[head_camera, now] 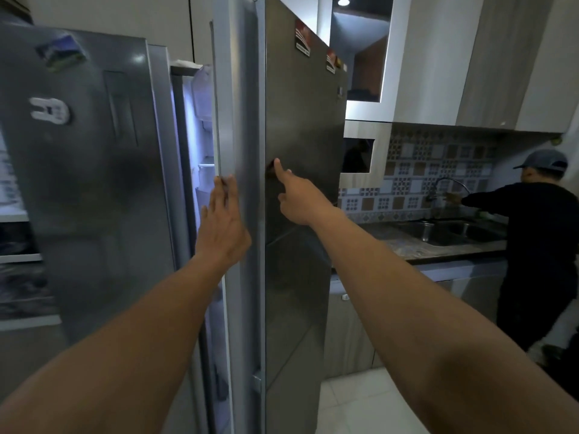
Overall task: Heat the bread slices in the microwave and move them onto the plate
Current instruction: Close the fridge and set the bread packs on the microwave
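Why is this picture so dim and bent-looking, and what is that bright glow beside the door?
Head view: the wide-angle lens bows the straight edges of the fridge door; the room is dim; the glow is the lit fridge interior seen through the gap; the left hand has slightly blurred fingertips.

narrow lit slot between two fridge doors
the right fridge door (300, 136) stands part open, its edge filling the middle of the view. between it and the left fridge door (87, 183) only a slim lit slot (200, 145) leads to the shelves inside. the left hand (222, 227) lies flat on the door edge at the slot's mouth. to the right, bare floor (360, 402) runs beside the door up to a person (539, 245) at the sink (445, 233).
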`<control>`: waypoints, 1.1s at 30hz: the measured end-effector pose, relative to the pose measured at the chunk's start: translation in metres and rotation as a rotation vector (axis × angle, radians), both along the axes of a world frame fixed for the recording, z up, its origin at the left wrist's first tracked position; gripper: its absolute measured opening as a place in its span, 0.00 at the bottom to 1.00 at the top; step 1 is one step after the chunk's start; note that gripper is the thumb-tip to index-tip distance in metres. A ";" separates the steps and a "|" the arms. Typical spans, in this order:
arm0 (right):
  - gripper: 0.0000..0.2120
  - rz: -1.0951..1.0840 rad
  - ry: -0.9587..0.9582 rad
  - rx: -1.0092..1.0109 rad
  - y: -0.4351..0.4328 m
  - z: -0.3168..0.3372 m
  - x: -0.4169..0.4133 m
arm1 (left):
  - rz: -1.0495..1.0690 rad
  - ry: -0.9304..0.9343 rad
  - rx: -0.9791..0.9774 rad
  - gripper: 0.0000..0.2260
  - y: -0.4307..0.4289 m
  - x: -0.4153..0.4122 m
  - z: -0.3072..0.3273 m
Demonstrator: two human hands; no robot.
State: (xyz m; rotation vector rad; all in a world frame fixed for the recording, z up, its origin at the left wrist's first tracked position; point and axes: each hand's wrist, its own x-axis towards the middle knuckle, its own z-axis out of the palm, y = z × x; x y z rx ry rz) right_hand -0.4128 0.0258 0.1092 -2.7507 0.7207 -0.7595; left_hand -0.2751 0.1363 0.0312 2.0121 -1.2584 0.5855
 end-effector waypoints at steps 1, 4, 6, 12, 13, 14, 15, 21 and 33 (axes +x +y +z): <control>0.38 -0.006 0.013 -0.006 -0.003 -0.002 0.006 | -0.001 -0.019 -0.018 0.42 0.000 0.005 0.003; 0.36 -0.032 0.068 -0.017 -0.014 -0.006 0.029 | 0.047 -0.124 -0.047 0.38 -0.007 0.021 0.010; 0.37 -0.038 0.095 -0.001 -0.026 -0.010 0.046 | 0.101 -0.187 -0.015 0.38 -0.016 0.032 0.012; 0.42 -0.034 0.103 0.006 -0.073 -0.014 0.088 | 0.292 -0.135 0.047 0.41 -0.046 0.069 0.012; 0.42 -0.036 0.098 0.001 -0.081 -0.014 0.094 | 0.302 -0.128 0.039 0.42 -0.050 0.075 0.014; 0.42 -0.037 0.092 -0.008 -0.089 -0.013 0.100 | 0.321 -0.136 0.031 0.43 -0.055 0.080 0.015; 0.43 -0.039 0.083 -0.023 -0.097 -0.013 0.106 | 0.347 -0.156 0.023 0.43 -0.060 0.086 0.016; 0.45 -0.039 0.025 -0.103 -0.137 -0.018 0.135 | 0.463 -0.294 0.097 0.41 -0.103 0.113 0.019; 0.45 -0.095 0.031 -0.122 -0.199 -0.020 0.180 | 0.408 -0.148 0.229 0.35 -0.169 0.166 0.023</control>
